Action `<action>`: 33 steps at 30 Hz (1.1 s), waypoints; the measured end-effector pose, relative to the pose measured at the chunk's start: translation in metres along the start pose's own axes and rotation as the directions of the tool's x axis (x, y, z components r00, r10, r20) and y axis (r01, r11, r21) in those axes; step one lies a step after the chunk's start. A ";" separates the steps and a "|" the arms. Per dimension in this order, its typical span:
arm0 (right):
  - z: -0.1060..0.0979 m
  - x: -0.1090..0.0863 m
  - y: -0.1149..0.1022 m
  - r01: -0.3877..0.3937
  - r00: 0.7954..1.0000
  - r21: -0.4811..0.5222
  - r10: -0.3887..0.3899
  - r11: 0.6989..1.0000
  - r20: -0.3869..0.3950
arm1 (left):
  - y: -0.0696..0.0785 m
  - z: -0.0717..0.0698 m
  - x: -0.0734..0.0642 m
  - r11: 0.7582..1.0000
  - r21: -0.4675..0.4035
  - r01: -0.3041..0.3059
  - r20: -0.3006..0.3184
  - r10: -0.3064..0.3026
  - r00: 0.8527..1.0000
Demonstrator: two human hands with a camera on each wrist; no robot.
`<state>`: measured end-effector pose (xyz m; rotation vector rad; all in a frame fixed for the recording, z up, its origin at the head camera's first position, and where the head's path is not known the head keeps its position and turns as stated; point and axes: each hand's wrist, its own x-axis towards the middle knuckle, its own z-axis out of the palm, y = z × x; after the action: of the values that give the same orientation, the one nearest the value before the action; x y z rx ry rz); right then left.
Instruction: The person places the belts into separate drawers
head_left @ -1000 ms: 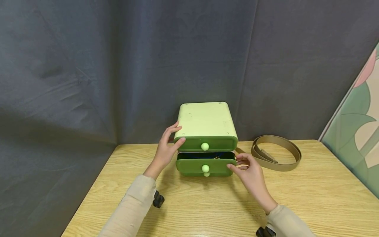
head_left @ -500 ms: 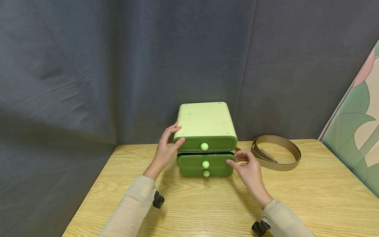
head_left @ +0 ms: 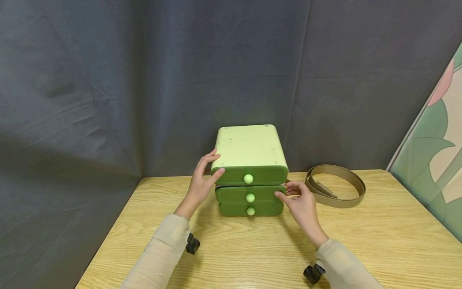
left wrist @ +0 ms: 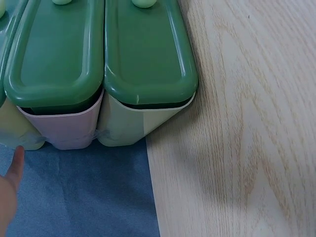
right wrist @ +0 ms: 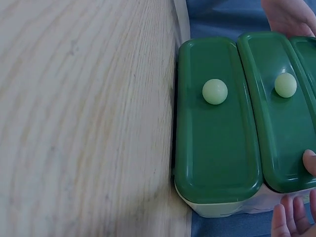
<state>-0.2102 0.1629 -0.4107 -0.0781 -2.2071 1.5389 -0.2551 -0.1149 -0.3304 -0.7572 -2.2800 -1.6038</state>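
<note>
A small cabinet with a pale green top (head_left: 250, 144) stands on the table, with three green-fronted drawers stacked in it. Round its upper left front corner my left hand (head_left: 200, 186) holds on, thumb on the top drawer (head_left: 231, 176) and fingers along the side. My right hand (head_left: 302, 204) presses its thumb against the right end of the middle drawer (head_left: 232, 196), which sits nearly flush; its other fingers lie beside the cabinet's right side. Below is the bottom drawer (head_left: 234, 209). Each front carries a round pale knob. The drawers' contents are hidden.
A coiled tan belt (head_left: 355, 188) lies right of the cabinet on the wooden table (head_left: 249, 253). Close behind hangs a dark grey curtain (head_left: 216, 72). A panel with painted leaves (head_left: 429, 128) stands along the right edge.
My right hand has pushed the middle drawer inward, from partly out with its inside showing to nearly flush. My left hand has kept its hold on the cabinet.
</note>
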 end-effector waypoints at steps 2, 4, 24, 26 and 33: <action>0.000 0.001 0.001 -0.004 1.000 -0.006 0.004 1.000 -0.002 | 0.000 0.000 0.000 1.000 0.000 0.006 0.003 -0.006 1.000; 0.001 0.001 0.002 -0.007 1.000 -0.014 0.007 1.000 -0.003 | -0.010 0.001 0.002 1.000 0.001 0.008 0.002 -0.008 1.000; -0.005 -0.021 0.001 -0.035 0.999 0.120 0.039 0.992 -0.028 | -0.040 0.012 0.006 1.000 0.017 -0.020 -0.050 0.021 0.999; -0.004 -0.025 0.001 -0.026 0.999 0.129 0.029 0.991 -0.025 | -0.041 0.012 0.006 1.000 0.006 -0.013 -0.053 0.013 0.999; 0.005 -0.035 -0.001 -0.039 0.998 0.113 0.035 0.993 0.044 | -0.042 0.015 0.001 0.999 -0.018 -0.029 -0.076 0.028 0.997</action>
<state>-0.1798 0.1479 -0.4222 -0.0521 -2.1559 1.6982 -0.2777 -0.1119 -0.3691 -0.7177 -2.1952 -1.6153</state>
